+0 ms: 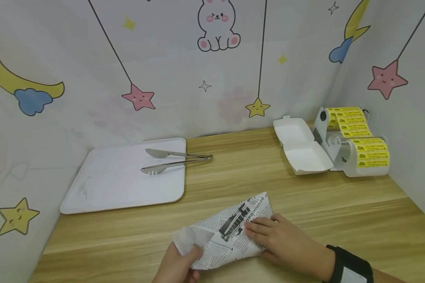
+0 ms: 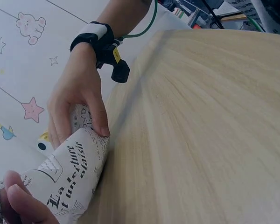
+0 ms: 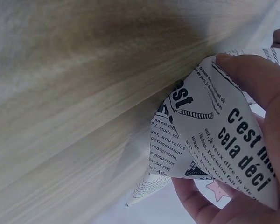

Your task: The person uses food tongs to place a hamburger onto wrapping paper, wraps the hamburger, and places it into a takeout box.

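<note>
The left hand pinched one end of the paper packet, with thumb on top; the right hand gripped the other end between thumb and fingers. This creased, newsprint-patterned packet, pointed at one corner, was at the wood-grained table's near side.

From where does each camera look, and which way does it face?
Head: on the head, facing forward and down at the printed paper; left hand and right hand show.
Left wrist: on that wrist, facing along the paper to the right hand; part of the left hand shows.
Right wrist: on that wrist, facing the paper close up; right hand partly shows.
Both wrist views share the paper and wooden table.
</note>
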A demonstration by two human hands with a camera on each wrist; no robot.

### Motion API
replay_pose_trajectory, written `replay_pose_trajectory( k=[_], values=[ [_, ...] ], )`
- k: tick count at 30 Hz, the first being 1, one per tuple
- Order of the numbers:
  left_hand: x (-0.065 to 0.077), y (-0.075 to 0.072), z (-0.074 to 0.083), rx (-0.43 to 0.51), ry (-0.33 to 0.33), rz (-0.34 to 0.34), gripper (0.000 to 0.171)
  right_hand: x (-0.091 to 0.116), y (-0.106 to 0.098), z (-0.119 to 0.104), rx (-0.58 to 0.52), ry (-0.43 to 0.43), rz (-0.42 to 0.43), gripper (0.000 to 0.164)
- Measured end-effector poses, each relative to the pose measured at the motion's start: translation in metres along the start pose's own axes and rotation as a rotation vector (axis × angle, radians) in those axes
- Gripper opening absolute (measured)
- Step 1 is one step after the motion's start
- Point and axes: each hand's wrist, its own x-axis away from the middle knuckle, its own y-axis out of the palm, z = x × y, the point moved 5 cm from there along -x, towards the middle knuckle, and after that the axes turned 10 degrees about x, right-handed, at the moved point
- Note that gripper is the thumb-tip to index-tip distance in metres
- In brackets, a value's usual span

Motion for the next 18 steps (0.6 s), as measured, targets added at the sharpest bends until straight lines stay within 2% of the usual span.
replay_pose_trajectory(
  k=[5, 11, 14, 16, 18],
  values=[
    [0.007, -0.002, 0.016, 0.062, 0.036, 0.008, 0.043, -0.001, -0.002, -0.001, 0.029, 0.002, 0.029, 0.062],
    [0.002, -0.005, 0.019, 0.064, 0.098, -0.016, 0.062, 0.0, -0.002, -0.001, 0.038, -0.002, 0.043, 0.061],
    [-0.001, -0.005, 0.018, 0.125, 0.198, -0.073, 0.065, -0.001, -0.002, -0.001, 0.04, -0.007, 0.05, 0.061],
    [-0.002, -0.005, 0.018, 0.216, 0.27, -0.12, 0.065, -0.001, -0.002, -0.002, 0.041, -0.006, 0.05, 0.061],
    [-0.003, -0.006, 0.019, 0.313, 0.331, -0.149, 0.056, -0.001, -0.002, -0.002, 0.04, -0.003, 0.046, 0.061]
  ],
)
